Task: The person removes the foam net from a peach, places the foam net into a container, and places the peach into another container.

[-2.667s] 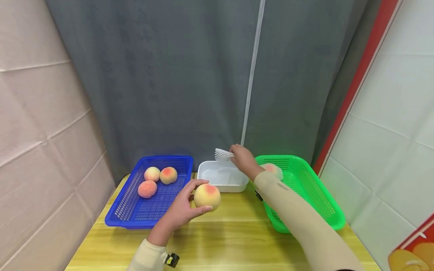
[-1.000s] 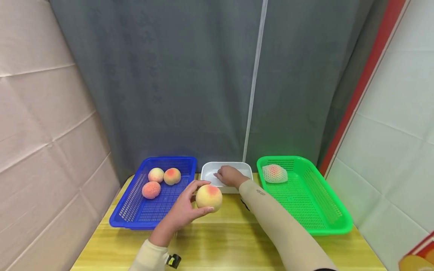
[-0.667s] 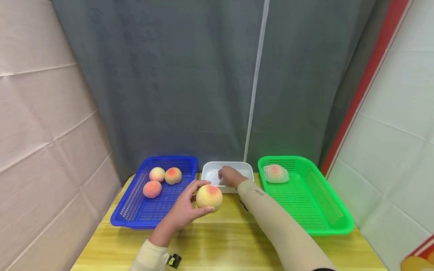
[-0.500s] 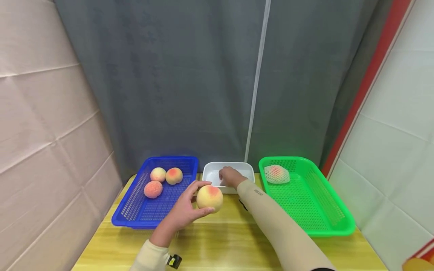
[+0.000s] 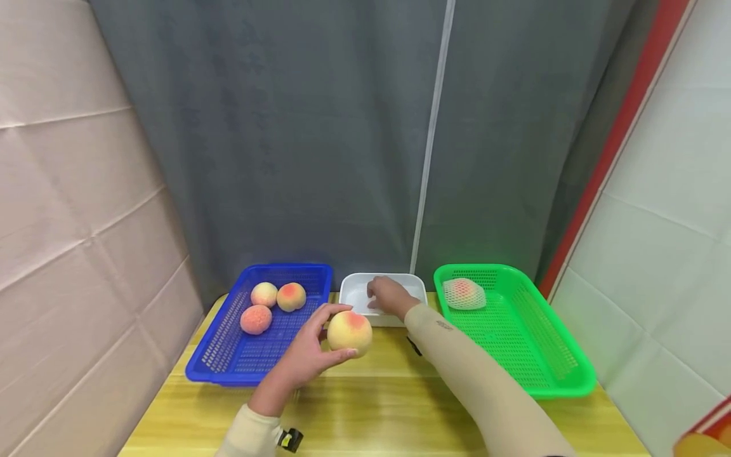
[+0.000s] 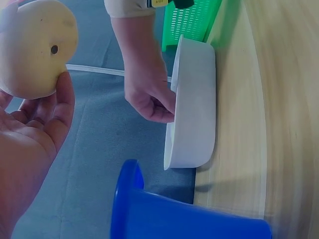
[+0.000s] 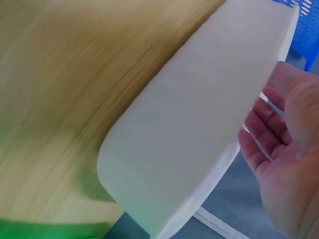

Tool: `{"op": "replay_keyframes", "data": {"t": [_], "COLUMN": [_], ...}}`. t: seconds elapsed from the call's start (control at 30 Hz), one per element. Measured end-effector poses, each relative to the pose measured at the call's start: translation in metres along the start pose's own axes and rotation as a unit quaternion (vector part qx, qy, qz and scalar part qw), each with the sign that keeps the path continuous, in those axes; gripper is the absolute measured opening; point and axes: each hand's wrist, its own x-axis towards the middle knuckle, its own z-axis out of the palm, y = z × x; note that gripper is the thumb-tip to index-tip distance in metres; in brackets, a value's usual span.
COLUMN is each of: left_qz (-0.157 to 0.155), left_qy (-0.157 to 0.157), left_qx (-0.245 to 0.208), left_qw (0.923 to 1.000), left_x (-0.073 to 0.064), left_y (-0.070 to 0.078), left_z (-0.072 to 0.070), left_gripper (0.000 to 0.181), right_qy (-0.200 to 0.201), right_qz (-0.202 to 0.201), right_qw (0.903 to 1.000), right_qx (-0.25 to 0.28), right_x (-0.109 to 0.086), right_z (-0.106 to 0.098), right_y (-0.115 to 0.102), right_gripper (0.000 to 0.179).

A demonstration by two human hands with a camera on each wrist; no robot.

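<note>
The left hand [image 5: 308, 353] pinches a bare peach [image 5: 349, 334] between thumb and fingers, on the near side of the white tray [image 5: 412, 287]. The right hand [image 5: 391, 297] dips into that tray, fingers bent — their tips are hidden, so I cannot tell what they pinch. One netted peach [image 5: 465, 294] in the green basket [image 5: 516, 343] looks done; the held one is not netted yet — and three bare peaches [image 5: 264, 294] in the blue basket [image 5: 257, 362] seem left.
</note>
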Motion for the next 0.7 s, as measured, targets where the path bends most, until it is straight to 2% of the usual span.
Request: {"op": "replay_keyframes", "data": {"t": [0.07, 0.17, 0.4, 0.53, 0.7], "left_qz": [-0.001, -0.001, 0.009, 0.009, 0.009], "left_qy": [0.001, 0.0, -0.005, -0.007, -0.01], "left_qx": [-0.001, -0.001, -0.001, -0.002, -0.004], "left_qw": [1.0, 1.0, 0.9999, 0.9999, 0.9999], "left_x": [0.0, 0.001, 0.004, 0.004, 0.005], "left_y": [0.0, 0.001, 0.001, 0.001, 0.002], "left_z": [-0.001, -0.001, 0.0, 0.002, 0.004], "left_gripper": [0.074, 0.075, 0.075, 0.075, 0.075], "right_qy": [0.022, 0.04, 0.042, 0.044, 0.051], "right_qz": [-0.016, -0.017, 0.022, 0.023, 0.004], "right_qw": [0.9996, 0.9989, 0.9977, 0.9971, 0.9946], "right_qx": [0.007, 0.018, 0.048, 0.058, 0.09], "right_x": [-0.004, -0.01, -0.033, -0.05, -0.076], "right_z": [-0.006, -0.017, -0.044, -0.059, -0.076], "right_y": [-0.001, -0.002, -0.007, -0.011, -0.023], "right_gripper": [0.016, 0.017, 0.018, 0.017, 0.018]}}
